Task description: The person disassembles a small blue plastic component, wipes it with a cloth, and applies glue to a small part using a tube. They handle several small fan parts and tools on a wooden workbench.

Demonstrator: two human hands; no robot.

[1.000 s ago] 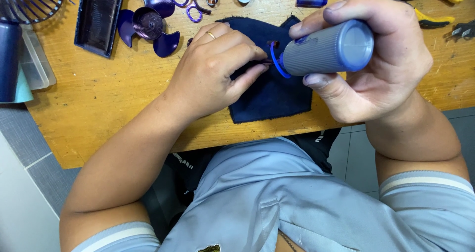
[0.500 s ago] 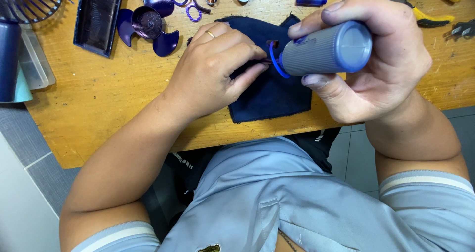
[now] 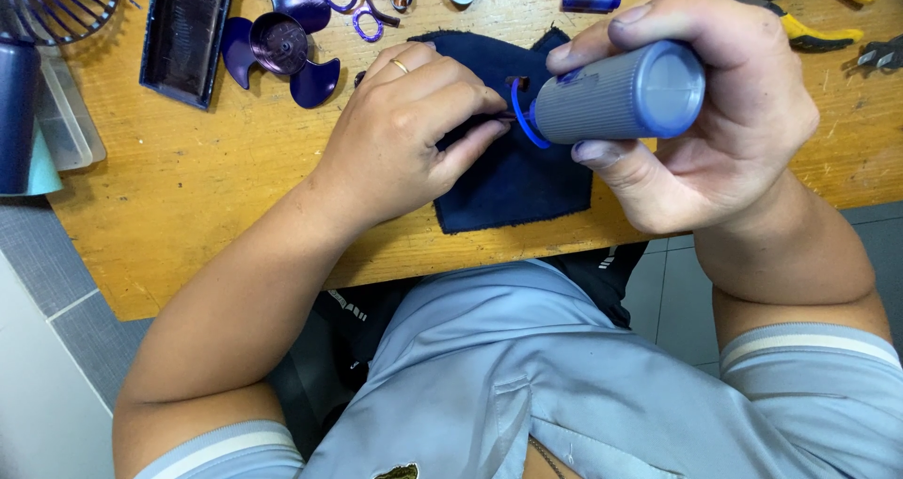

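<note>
Grey cylinder (image 3: 616,93) above dark cloth (image 3: 513,173)

The light was bright and even, falling from overhead — soft, short shadows lay just under the hands on the wooden table (image 3: 188,187). No harsh glare showed, only a faint sheen near the table's far edge. Focus held sharp throughout — the corners bowed slightly.
</note>
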